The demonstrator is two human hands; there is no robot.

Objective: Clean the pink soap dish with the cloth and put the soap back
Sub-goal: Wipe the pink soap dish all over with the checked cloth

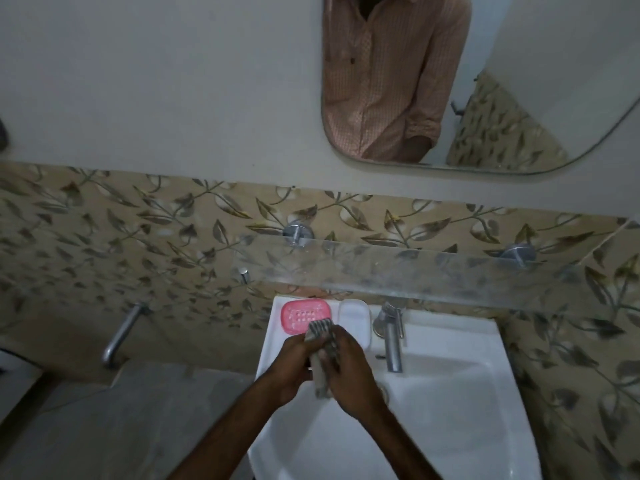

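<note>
The pink soap dish (300,315) lies on the back left ledge of the white sink (450,393), with its slotted inside showing and no soap in it. A white soap bar (355,320) lies right of the dish, next to the tap. Both my hands hold a folded grey striped cloth (322,355) just in front of the dish. My left hand (294,365) grips the cloth from the left. My right hand (349,368) curls round it from the right. The cloth's upper end overlaps the dish's near right corner.
A chrome tap (391,337) stands at the sink's back, right of the soap. A glass shelf (415,271) juts out above the sink. A second wall tap (121,336) sticks out at the left. A mirror (485,81) hangs above.
</note>
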